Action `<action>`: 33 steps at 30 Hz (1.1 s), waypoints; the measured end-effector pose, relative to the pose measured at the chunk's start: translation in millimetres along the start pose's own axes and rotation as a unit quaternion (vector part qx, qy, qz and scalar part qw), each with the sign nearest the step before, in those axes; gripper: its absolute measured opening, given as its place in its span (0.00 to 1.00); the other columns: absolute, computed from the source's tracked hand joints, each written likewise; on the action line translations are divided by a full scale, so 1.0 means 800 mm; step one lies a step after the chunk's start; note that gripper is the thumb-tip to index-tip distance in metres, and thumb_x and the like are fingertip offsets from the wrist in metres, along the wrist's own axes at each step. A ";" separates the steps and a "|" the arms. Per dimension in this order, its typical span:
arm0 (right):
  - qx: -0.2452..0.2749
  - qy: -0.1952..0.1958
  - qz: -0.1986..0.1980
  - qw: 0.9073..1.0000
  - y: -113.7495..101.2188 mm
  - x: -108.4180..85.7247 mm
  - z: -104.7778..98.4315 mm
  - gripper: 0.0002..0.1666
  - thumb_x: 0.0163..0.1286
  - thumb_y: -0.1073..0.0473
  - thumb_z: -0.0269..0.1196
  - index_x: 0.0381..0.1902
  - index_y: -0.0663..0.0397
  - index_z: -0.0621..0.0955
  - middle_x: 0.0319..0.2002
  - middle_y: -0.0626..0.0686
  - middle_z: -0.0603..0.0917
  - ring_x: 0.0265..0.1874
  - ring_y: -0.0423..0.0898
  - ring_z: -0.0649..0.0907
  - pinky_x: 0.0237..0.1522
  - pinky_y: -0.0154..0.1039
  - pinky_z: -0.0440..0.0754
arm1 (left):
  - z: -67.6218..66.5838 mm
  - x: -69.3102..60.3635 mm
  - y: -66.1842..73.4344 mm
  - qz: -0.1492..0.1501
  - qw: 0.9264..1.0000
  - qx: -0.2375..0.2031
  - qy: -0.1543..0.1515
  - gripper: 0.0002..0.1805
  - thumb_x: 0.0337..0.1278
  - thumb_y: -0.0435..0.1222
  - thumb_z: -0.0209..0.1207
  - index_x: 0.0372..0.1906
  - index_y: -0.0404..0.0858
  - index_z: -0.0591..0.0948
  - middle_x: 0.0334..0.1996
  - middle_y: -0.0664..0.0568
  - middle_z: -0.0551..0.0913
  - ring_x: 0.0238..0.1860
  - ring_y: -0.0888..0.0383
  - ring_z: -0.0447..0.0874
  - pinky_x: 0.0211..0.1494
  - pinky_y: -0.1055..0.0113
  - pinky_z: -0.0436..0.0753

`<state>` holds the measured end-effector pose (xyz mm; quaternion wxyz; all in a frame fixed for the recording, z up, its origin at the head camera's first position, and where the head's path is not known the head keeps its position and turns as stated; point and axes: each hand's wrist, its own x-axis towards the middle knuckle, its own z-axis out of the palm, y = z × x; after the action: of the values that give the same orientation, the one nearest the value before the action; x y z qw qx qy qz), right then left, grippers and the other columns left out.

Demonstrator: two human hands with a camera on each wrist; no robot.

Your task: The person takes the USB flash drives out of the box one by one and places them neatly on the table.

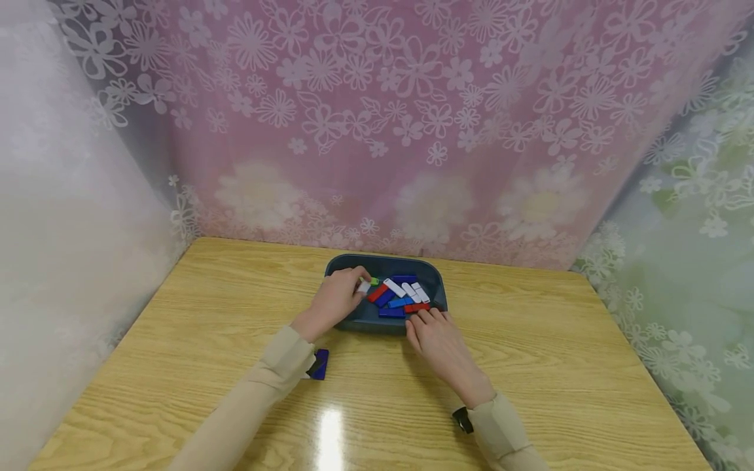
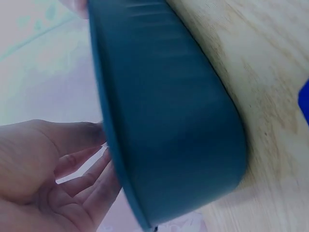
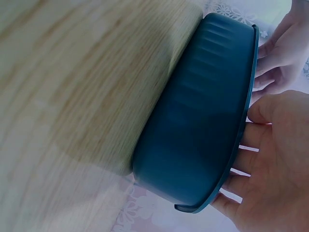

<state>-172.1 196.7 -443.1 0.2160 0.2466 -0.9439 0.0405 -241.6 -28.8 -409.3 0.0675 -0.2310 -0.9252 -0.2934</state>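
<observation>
A dark blue-green plastic bin (image 1: 432, 268) holds several small flat sticks that look like USB flash drives, among them a white one (image 1: 393, 288), a red one (image 1: 417, 307) and a blue one (image 1: 391, 313). Over the bin's left end, my left hand (image 1: 338, 294) pinches a white stick (image 1: 364, 286) between thumb and fingers, close to a green piece (image 1: 374, 281). At the near right rim, my right hand (image 1: 438, 340) reaches its fairly straight fingers over the edge. The rim hides those fingertips in the right wrist view, where the hand (image 3: 277, 159) shows palm-on.
On the wooden table (image 1: 530, 353), a dark blue stick (image 1: 321, 364) lies in front of the bin, with something white beside it, mostly hidden by the left sleeve (image 1: 283, 360). A pink flowered curtain (image 1: 377, 131) hangs behind the table, and pale curtains flank it.
</observation>
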 end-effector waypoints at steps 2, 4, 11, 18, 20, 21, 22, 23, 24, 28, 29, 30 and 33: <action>0.001 0.000 0.001 1.000 0.000 0.000 0.001 0.13 0.75 0.58 0.60 0.29 0.56 0.82 0.28 0.52 0.81 0.32 0.54 0.77 0.37 0.46 0.74 | -0.004 -0.006 0.000 -0.004 1.000 -0.008 0.004 0.12 0.62 0.30 0.66 0.50 0.37 0.83 0.38 0.46 0.85 0.34 0.55 0.83 0.39 0.61 0.84; 0.001 0.002 0.001 1.000 0.000 0.000 0.000 0.13 0.75 0.58 0.60 0.29 0.56 0.82 0.28 0.52 0.81 0.32 0.53 0.77 0.37 0.46 0.73 | -0.009 -0.011 0.000 -0.006 1.000 -0.018 0.007 0.13 0.63 0.31 0.67 0.51 0.37 0.82 0.38 0.47 0.85 0.33 0.56 0.84 0.38 0.62 0.84; -0.014 0.010 -0.003 1.000 -0.001 0.001 -0.001 0.13 0.73 0.58 0.61 0.28 0.56 0.82 0.27 0.51 0.81 0.31 0.53 0.77 0.37 0.45 0.74 | -0.022 -0.030 0.004 -0.008 0.999 -0.049 0.015 0.14 0.62 0.32 0.68 0.51 0.37 0.81 0.39 0.48 0.86 0.37 0.55 0.88 0.40 0.63 0.86; -0.016 0.006 0.001 1.000 -0.002 0.001 -0.001 0.12 0.73 0.58 0.62 0.28 0.56 0.82 0.27 0.51 0.81 0.32 0.53 0.77 0.38 0.45 0.74 | -0.027 -0.047 0.008 -0.012 0.998 -0.051 0.021 0.14 0.60 0.33 0.69 0.49 0.39 0.81 0.39 0.49 0.86 0.36 0.55 0.88 0.41 0.60 0.86; -0.015 0.006 0.002 1.000 -0.002 0.001 -0.001 0.12 0.73 0.58 0.62 0.28 0.56 0.82 0.28 0.52 0.81 0.32 0.53 0.77 0.38 0.46 0.74 | -0.027 -0.053 0.007 -0.013 0.998 -0.051 0.020 0.14 0.59 0.33 0.70 0.49 0.40 0.81 0.39 0.50 0.86 0.36 0.56 0.88 0.40 0.61 0.86; -0.014 0.006 0.002 1.000 -0.002 0.001 -0.001 0.12 0.73 0.58 0.61 0.29 0.56 0.82 0.28 0.52 0.81 0.32 0.53 0.77 0.39 0.46 0.74 | -0.027 -0.056 0.006 -0.015 0.998 -0.053 0.019 0.14 0.59 0.32 0.70 0.48 0.40 0.81 0.38 0.50 0.86 0.36 0.56 0.88 0.40 0.61 0.86; -0.013 0.006 0.002 1.000 -0.002 0.001 -0.001 0.12 0.73 0.58 0.61 0.29 0.56 0.82 0.28 0.52 0.81 0.32 0.53 0.77 0.39 0.46 0.74 | -0.027 -0.059 0.006 -0.016 0.998 -0.056 0.018 0.14 0.58 0.32 0.70 0.48 0.40 0.81 0.38 0.50 0.86 0.35 0.56 0.88 0.39 0.62 0.85; -0.012 0.007 0.002 1.000 -0.002 0.001 -0.001 0.12 0.73 0.58 0.61 0.29 0.57 0.82 0.28 0.52 0.81 0.32 0.53 0.77 0.39 0.46 0.75 | -0.027 -0.062 0.005 -0.018 0.998 -0.058 0.016 0.14 0.58 0.32 0.70 0.48 0.40 0.81 0.37 0.51 0.86 0.35 0.57 0.87 0.38 0.63 0.85; -0.011 0.008 0.001 1.000 -0.002 0.001 -0.001 0.12 0.73 0.59 0.61 0.29 0.57 0.82 0.28 0.52 0.81 0.32 0.53 0.77 0.39 0.46 0.75 | -0.026 -0.066 0.004 -0.019 0.998 -0.062 0.014 0.14 0.58 0.31 0.70 0.48 0.40 0.81 0.37 0.51 0.86 0.34 0.57 0.87 0.38 0.64 0.85; -0.010 0.008 0.001 1.000 -0.002 0.000 -0.001 0.12 0.73 0.59 0.61 0.29 0.57 0.82 0.28 0.52 0.81 0.32 0.54 0.77 0.39 0.46 0.75 | -0.025 -0.079 0.003 -0.022 0.997 -0.068 0.007 0.14 0.57 0.31 0.71 0.47 0.41 0.81 0.36 0.53 0.86 0.33 0.59 0.87 0.36 0.67 0.84; -0.010 0.007 0.001 1.000 -0.002 0.000 -0.001 0.12 0.73 0.59 0.61 0.29 0.57 0.82 0.28 0.52 0.81 0.32 0.54 0.77 0.39 0.46 0.75 | -0.025 -0.082 0.003 -0.021 0.997 -0.069 0.004 0.14 0.57 0.31 0.71 0.47 0.41 0.81 0.36 0.53 0.86 0.33 0.59 0.87 0.36 0.68 0.84; -0.010 0.006 0.001 1.000 -0.002 0.000 -0.001 0.12 0.73 0.59 0.62 0.29 0.57 0.82 0.28 0.52 0.81 0.32 0.54 0.77 0.39 0.46 0.75 | -0.024 -0.085 0.003 -0.019 0.997 -0.072 0.001 0.15 0.57 0.31 0.71 0.47 0.40 0.81 0.36 0.53 0.85 0.33 0.59 0.86 0.36 0.69 0.84; -0.010 0.004 0.001 1.000 -0.002 0.000 -0.001 0.12 0.73 0.59 0.61 0.29 0.57 0.82 0.28 0.52 0.81 0.32 0.54 0.77 0.39 0.46 0.75 | -0.020 -0.094 0.002 -0.008 0.997 -0.079 -0.009 0.14 0.57 0.30 0.71 0.46 0.39 0.80 0.35 0.52 0.85 0.33 0.58 0.87 0.35 0.70 0.84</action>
<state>-171.3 195.5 -442.5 0.2224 0.2435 -0.9435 0.0322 -174.0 -65.8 -415.0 0.0386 -0.2308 -0.9013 -0.3645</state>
